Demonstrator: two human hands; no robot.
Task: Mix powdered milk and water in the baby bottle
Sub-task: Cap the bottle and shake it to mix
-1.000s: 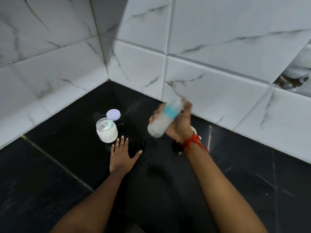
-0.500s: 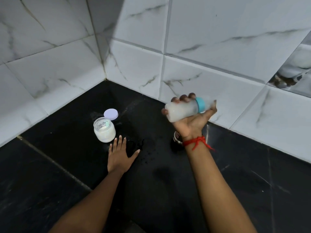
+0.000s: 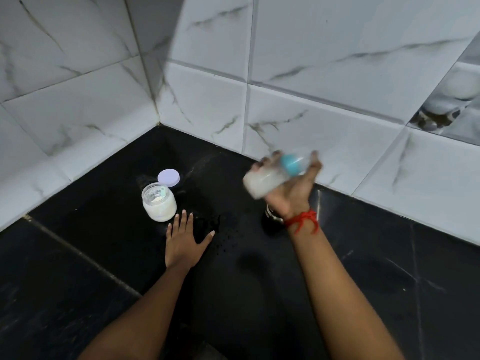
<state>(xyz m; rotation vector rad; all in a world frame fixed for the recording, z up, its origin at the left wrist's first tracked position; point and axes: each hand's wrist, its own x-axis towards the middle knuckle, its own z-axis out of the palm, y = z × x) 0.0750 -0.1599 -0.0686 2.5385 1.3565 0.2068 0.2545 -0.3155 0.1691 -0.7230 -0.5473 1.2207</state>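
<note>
Evidently light but wet-slick, the baby bottle point(image 3: 270, 178) suits the right hand point(image 3: 293, 193) wrapping its body mid-length, while the left hand point(image 3: 183, 245) lies flat, open and empty, on the table point(image 3: 78, 268).

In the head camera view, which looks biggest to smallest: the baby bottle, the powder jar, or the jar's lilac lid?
1. Baby bottle, held in the right hand; motion blur makes its outline unsure.
2. Powder jar, somewhat smaller.
3. Lilac lid, clearly smallest.
</note>
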